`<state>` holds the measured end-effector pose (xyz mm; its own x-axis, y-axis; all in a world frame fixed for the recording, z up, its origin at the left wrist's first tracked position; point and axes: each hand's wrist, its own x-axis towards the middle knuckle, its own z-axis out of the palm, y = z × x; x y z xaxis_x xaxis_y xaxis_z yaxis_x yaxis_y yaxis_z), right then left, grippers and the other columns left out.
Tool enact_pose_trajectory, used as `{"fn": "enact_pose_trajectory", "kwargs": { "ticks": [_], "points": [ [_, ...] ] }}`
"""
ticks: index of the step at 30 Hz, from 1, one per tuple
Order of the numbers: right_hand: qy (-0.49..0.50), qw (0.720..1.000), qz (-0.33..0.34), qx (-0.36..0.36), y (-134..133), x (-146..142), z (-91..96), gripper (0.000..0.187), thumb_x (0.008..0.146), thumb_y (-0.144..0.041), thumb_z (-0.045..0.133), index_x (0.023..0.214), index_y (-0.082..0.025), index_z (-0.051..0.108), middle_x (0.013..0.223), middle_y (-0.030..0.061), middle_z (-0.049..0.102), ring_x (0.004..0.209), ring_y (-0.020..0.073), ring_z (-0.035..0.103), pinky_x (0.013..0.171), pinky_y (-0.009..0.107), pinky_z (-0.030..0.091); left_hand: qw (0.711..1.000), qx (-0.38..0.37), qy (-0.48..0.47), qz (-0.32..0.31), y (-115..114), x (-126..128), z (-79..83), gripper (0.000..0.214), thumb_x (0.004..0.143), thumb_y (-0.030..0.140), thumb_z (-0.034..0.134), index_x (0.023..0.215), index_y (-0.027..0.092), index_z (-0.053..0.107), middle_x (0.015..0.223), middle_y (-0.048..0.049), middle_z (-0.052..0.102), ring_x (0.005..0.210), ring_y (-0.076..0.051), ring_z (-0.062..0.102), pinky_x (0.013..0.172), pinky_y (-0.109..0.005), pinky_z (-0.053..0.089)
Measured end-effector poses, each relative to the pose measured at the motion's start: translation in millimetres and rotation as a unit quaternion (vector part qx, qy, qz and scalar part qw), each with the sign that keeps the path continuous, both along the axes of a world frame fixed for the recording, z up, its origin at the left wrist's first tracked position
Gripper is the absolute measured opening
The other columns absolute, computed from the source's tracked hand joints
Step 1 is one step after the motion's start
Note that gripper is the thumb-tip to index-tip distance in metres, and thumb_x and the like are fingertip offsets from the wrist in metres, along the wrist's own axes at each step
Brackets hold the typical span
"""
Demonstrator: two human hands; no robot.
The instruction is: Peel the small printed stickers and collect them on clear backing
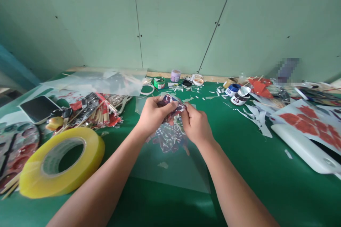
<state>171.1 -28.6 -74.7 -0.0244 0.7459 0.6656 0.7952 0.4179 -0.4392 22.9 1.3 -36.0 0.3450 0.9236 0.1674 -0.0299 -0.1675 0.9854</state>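
Note:
Between my two hands is a small dark red and purple patterned piece (173,103), thin like painted film or paper. My left hand (155,112) is closed on it, the thumb lying across its face. At its right edge, the fingertips of my right hand (195,120) pinch the same piece. Below the hands, a patterned cut-out (168,137) in grey, white and dark red lies on a translucent sheet (173,172). Part of that cut-out is hidden by the hands.
Left are a yellow tape roll (92,149), a paint palette (29,138), a phone (39,108) and bundled sticks (102,116). Paint jars (238,98) and paper scraps (258,118) lie right, near a white-handled tool (301,145) and red-painted sheets (306,122). A green wall (176,17) stands behind.

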Motion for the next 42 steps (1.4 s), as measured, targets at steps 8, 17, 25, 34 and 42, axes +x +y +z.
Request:
{"fn": "enact_pose_trajectory", "kwargs": {
  "ticks": [8, 17, 25, 34, 42],
  "points": [
    [-0.013, 1.0, 0.009, 0.005, 1.0, 1.1, -1.6, 0.028, 0.093, -0.03, 0.035, 0.082, -0.017, 0.058, 0.05, 0.0002, 0.051, 0.039, 0.0128, 0.042, 0.043, 0.023, 0.024, 0.999, -0.009, -0.028, -0.013, 0.1, -1.5, -0.4, 0.027, 0.08, 0.03, 0.065, 0.058, 0.016, 0.056, 0.043, 0.0004, 0.057, 0.036, -0.009, 0.048, 0.041, -0.024, 0.032],
    [0.031, 0.999, 0.03, 0.034, 0.9, 0.6, -4.0, 0.026, 0.093, -0.028, 0.038, 0.083, -0.017, 0.059, 0.051, -0.0006, 0.051, 0.04, 0.012, 0.043, 0.044, 0.022, 0.028, 0.999, -0.015, -0.026, -0.026, 1.1, -0.3, 0.2, 0.023, 0.08, 0.028, 0.065, 0.062, 0.015, 0.06, 0.051, 0.0001, 0.059, 0.038, -0.009, 0.053, 0.041, -0.022, 0.034],
    [0.015, 1.0, -0.003, 0.012, 0.1, -1.6, -2.6, 0.03, 0.095, -0.033, 0.036, 0.08, -0.018, 0.058, 0.051, 0.0012, 0.054, 0.041, 0.0127, 0.045, 0.045, 0.023, 0.025, 0.998, 0.009, -0.053, -0.034, 0.1, -1.1, 2.3, 0.028, 0.083, 0.026, 0.063, 0.059, 0.015, 0.057, 0.051, 0.0024, 0.055, 0.038, -0.005, 0.047, 0.042, -0.021, 0.033],
    [-0.008, 1.0, -0.005, 0.005, 0.7, -0.8, -3.9, 0.032, 0.096, -0.031, 0.034, 0.091, -0.018, 0.062, 0.056, 0.003, 0.059, 0.044, 0.0145, 0.049, 0.047, 0.024, 0.025, 0.999, 0.015, -0.008, -0.033, -1.7, -0.7, 4.1, 0.028, 0.083, 0.028, 0.064, 0.06, 0.014, 0.06, 0.045, 0.0016, 0.054, 0.038, -0.006, 0.047, 0.043, -0.022, 0.033],
    [0.004, 1.0, 0.011, -0.013, 0.2, -0.6, -1.1, 0.035, 0.096, -0.033, 0.034, 0.09, -0.016, 0.064, 0.054, 0.0033, 0.058, 0.044, 0.0149, 0.05, 0.046, 0.024, 0.025, 0.999, 0.003, -0.035, -0.041, 1.2, -3.0, 3.0, 0.027, 0.082, 0.028, 0.065, 0.06, 0.015, 0.059, 0.052, 0.0008, 0.057, 0.038, -0.006, 0.046, 0.042, -0.022, 0.032]
  ]
}}
